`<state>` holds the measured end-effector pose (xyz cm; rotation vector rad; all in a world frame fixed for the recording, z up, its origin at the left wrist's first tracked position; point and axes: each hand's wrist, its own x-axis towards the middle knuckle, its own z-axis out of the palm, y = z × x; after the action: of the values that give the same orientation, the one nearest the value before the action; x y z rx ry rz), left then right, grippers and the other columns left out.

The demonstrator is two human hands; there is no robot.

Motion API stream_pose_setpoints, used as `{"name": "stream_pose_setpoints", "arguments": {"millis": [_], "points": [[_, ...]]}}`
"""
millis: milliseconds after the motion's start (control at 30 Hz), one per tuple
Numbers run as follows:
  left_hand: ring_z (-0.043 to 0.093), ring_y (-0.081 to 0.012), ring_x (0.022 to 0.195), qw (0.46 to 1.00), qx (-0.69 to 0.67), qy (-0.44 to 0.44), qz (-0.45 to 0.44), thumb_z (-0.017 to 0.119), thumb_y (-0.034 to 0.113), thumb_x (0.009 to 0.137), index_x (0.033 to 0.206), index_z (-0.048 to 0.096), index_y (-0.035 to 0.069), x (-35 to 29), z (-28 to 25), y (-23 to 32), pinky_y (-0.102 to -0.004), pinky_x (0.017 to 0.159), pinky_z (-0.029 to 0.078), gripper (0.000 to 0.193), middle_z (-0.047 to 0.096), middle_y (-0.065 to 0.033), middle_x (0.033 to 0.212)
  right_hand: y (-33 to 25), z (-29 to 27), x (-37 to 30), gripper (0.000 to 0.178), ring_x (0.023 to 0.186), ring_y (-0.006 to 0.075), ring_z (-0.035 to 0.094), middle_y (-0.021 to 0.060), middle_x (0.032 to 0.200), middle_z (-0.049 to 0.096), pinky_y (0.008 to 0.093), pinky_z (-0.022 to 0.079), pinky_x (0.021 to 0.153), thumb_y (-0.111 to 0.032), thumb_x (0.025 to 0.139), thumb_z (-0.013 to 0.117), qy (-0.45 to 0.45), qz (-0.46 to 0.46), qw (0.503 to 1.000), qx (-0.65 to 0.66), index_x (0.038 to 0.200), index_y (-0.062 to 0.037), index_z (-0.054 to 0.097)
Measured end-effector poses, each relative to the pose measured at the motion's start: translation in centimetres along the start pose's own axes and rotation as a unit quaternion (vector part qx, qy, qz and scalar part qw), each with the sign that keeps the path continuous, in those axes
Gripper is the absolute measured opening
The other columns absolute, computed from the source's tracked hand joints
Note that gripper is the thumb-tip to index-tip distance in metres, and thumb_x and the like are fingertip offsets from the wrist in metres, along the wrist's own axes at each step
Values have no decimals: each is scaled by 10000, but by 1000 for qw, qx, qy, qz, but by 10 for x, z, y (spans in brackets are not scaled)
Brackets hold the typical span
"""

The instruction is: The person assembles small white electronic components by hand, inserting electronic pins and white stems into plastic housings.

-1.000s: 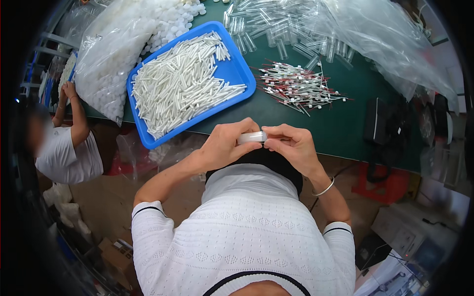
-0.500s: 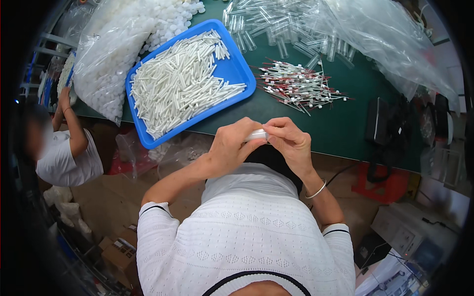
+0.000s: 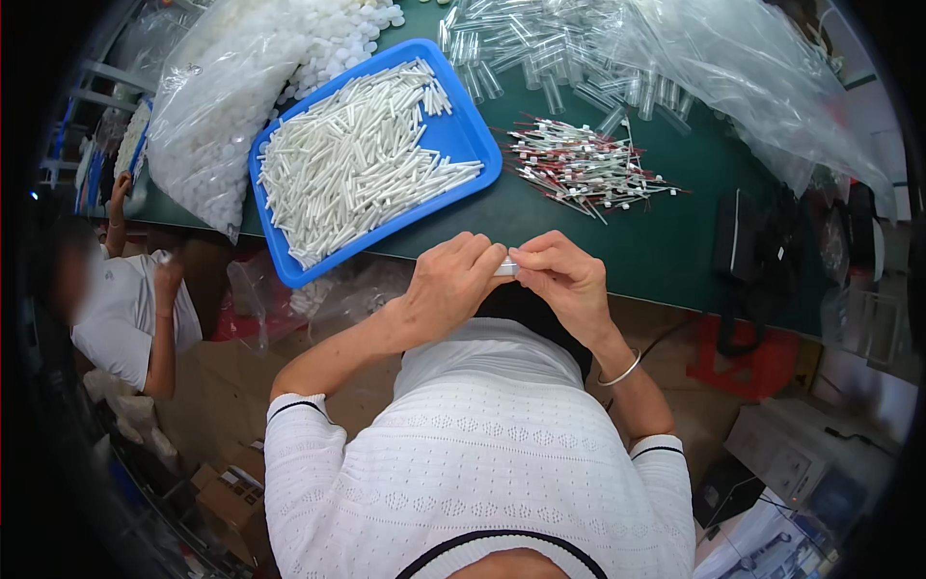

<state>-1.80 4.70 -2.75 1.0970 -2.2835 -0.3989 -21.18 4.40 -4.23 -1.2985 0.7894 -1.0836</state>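
Close to the front edge of the green table, both hands meet on a small whitish, see-through tube (image 3: 506, 266). My left hand (image 3: 451, 287) wraps its fingers round the tube and hides most of it. The thumb and fingers of my right hand (image 3: 564, 277) pinch its right end. Whether a cap sits on that end is hidden by the fingertips. Ahead and to the left of my hands lies a blue tray (image 3: 490, 145) of short white sticks (image 3: 347, 154). A pile of thin white-and-red wired pieces (image 3: 584, 164) lies ahead to the right.
Clear tubes (image 3: 550, 92) and a clear plastic bag (image 3: 733, 58) lie along the far side. A bag of round white caps (image 3: 207, 116) stands far left. A black device (image 3: 738, 236) is at the right. A co-worker (image 3: 135, 309) works at the left.
My left fingers have closed further over the tube, so less of it shows. My right hand keeps its pinch. The co-worker has drawn one arm back from the table.
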Motion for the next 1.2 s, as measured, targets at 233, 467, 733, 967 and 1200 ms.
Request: {"name": "stream_pose_setpoints", "arguments": {"millis": [233, 467, 733, 967, 1200], "points": [[397, -121, 536, 811, -507, -146, -253, 494, 345, 980, 824, 564, 31, -1, 2, 6, -278, 514, 346, 358, 447, -27, 602, 5, -3, -5, 170, 706, 69, 531, 23, 903, 563, 192, 438, 583, -14, 885, 640, -10, 100, 978, 185, 1050, 10, 669], [396, -58, 534, 528, -773, -199, -289, 427, 482, 990, 885, 588, 28, -36, 15, -8, -220, 495, 308, 493, 457, 7, 601, 5, 5, -10, 135, 708, 23, 543, -17, 843, 615, 180, 412, 552, -55, 870, 687, 8, 88, 991, 96, 996, -26, 647], [607, -176, 634, 952, 63, -193, -227, 658, 279, 863, 1277, 554, 50, -176, -15, -68, -260, 592, 462, 484, 666, -91, 759, -4, -73, 7, 119, 771, 270, 535, 94, 818, 549, 376, 447, 643, -19, 784, 685, 166, -94, 806, -560, 894, -27, 640], [633, -259, 775, 928, -274, -121, -223, 670, 48, 822, 998, 656, 9, -27, -15, -6, -328, 676, 499, 181, 672, -105, 874, -8, -83, 3, 100, 798, 278, 526, 95, 829, 519, 389, 450, 685, -27, 796, 659, 113, -57, 770, -626, 824, -33, 563], [605, -251, 750, 984, -177, 15, 31, 686, 17, 800, 938, 665, 35, 77, 49, -13, -337, 656, 486, 140, 628, -96, 816, -2, -83, 10, 134, 790, 268, 536, 80, 804, 524, 376, 453, 690, -47, 752, 697, 109, -80, 772, -621, 802, -59, 573]]}}
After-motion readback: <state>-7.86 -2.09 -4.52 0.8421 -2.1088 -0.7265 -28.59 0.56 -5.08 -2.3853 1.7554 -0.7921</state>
